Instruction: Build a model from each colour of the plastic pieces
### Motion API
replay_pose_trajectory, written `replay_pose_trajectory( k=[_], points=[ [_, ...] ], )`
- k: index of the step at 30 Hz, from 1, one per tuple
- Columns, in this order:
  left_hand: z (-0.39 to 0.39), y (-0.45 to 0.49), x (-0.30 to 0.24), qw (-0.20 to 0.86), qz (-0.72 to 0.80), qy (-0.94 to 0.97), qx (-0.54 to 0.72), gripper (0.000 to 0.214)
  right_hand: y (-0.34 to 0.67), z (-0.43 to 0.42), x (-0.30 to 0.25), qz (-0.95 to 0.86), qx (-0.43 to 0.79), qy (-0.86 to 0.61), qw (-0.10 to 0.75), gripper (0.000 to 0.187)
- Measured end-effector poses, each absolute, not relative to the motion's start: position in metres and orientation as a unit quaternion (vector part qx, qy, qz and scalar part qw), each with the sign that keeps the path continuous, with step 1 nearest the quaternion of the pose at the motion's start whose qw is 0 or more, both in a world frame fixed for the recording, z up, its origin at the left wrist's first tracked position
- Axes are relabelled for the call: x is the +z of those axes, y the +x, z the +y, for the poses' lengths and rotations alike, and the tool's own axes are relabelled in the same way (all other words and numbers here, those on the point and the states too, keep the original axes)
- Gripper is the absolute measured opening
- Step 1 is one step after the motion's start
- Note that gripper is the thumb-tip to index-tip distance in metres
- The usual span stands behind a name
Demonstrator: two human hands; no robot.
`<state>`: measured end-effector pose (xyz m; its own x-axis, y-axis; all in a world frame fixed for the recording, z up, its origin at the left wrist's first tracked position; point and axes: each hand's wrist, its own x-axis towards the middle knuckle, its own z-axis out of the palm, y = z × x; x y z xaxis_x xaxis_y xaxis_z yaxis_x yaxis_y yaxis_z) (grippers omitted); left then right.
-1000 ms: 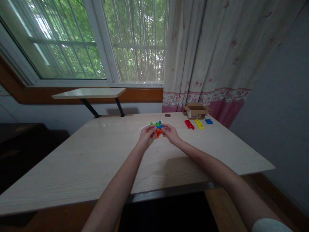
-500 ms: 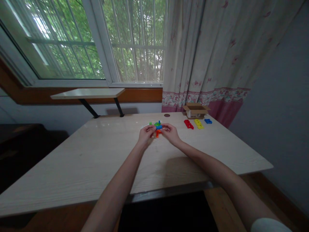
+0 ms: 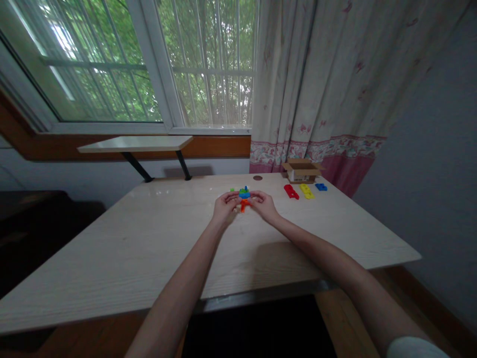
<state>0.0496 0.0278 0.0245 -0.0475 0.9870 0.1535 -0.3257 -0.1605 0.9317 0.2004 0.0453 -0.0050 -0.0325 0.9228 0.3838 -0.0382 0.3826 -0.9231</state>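
L hand & R hand meet well left of the cardboard box. Fingers are curled in, and the tips of both pinch a small blue block from either side, just over the table. An orange piece sits under it btw the hands, w/ green bits just behind. Too small to tell if they're joined.

The table is pale wood-grain, matte. The box is brown corrugated card, flaps open.

Just in front of the box lie flat glossy plastic shapes in a row: red piece, yellow piece, blue piece. A dark round disc lies left of the box.
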Motion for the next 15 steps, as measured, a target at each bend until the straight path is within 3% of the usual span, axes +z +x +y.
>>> replay_pose_trajectory(
  k=[15],
  points=[
    [0.0290, 0.0486, 0.0222, 0.494, 0.379, 0.473, 0.623, 0.032, 0.2018, 0.0453, -0.0045, -0.600, 0.393, -0.370, 0.591, 0.037]
  ],
)
